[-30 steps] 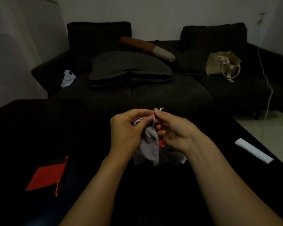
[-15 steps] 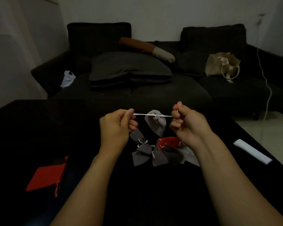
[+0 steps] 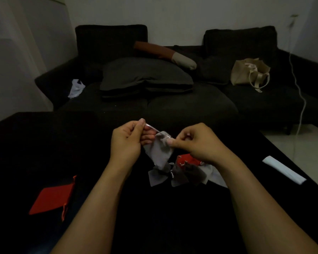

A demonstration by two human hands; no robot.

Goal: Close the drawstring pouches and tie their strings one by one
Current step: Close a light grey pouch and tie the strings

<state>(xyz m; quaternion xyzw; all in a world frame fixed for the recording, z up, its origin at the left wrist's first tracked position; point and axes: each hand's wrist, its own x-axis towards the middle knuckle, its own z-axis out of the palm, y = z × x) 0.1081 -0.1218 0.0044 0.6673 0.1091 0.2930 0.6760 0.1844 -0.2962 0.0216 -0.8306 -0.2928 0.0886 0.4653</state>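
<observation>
A light grey drawstring pouch (image 3: pixel 159 153) hangs between my hands above the black table (image 3: pixel 44 143), its mouth gathered. My left hand (image 3: pixel 126 142) pinches one white string end up at the left. My right hand (image 3: pixel 195 142) pinches the string right at the pouch's neck. Below them on the table lies a small heap of pouches (image 3: pixel 178 174), grey, dark and white ones with a red one (image 3: pixel 188 159) partly under my right wrist. A flat red pouch (image 3: pixel 52 198) with orange strings lies apart at the left.
A folded white paper strip (image 3: pixel 284 170) lies near the table's right edge. Beyond the table stands a dark sofa (image 3: pixel 173 105) with cushions, a beige tote bag (image 3: pixel 250 74) and a white plastic bag (image 3: pixel 76 88). A white cable (image 3: pixel 301 99) hangs at the right.
My hands had pulled the string taut and wide apart; now they have come back together, and the right hand has moved in to the pouch's neck. The pouch hangs lower.
</observation>
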